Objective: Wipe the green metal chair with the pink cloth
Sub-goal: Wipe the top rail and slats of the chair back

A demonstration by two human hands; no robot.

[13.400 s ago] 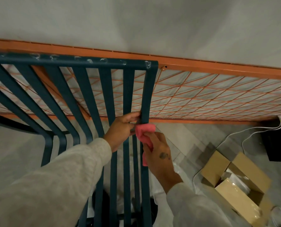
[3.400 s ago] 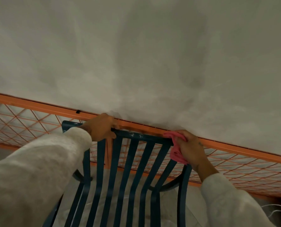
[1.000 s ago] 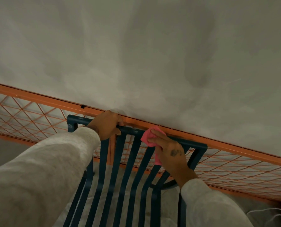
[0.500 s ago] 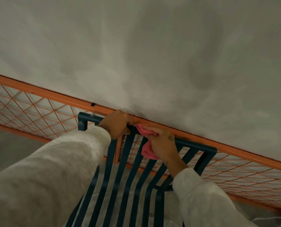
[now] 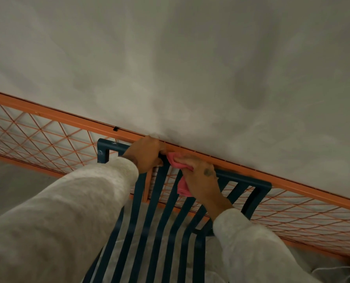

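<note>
Two-handed, working at the top rail (image 5: 243,179) of the green metal chair (image 5: 254,201), at the far end of its slatted back and right of centre in the head view. Gripping that rail with the left hand (image 5: 145,154), fingers curling over its far edge a little way in from the left corner. Holding the pink cloth (image 5: 177,161) bunched beneath the curled fingers of the right hand (image 5: 200,178) and pressing it down onto the rail just right of the left hand, knuckles nearly meeting. Letting a loose tail of the cloth hang below the palm, in front of the slats. Hiding the right thumb under the hand, so leaving its part in the hold impossible to tell. Reaching in from the near edge in pale sleeves (image 5: 68,221), left arm filling the near-left corner, right arm entering from the near right. Standing just beyond the chair back and running from left to right, an orange mesh frame (image 5: 47,115), its top bar passing directly behind both hands. Rising beyond that, filling the far half of the view, a grey wall (image 5: 190,58).
</note>
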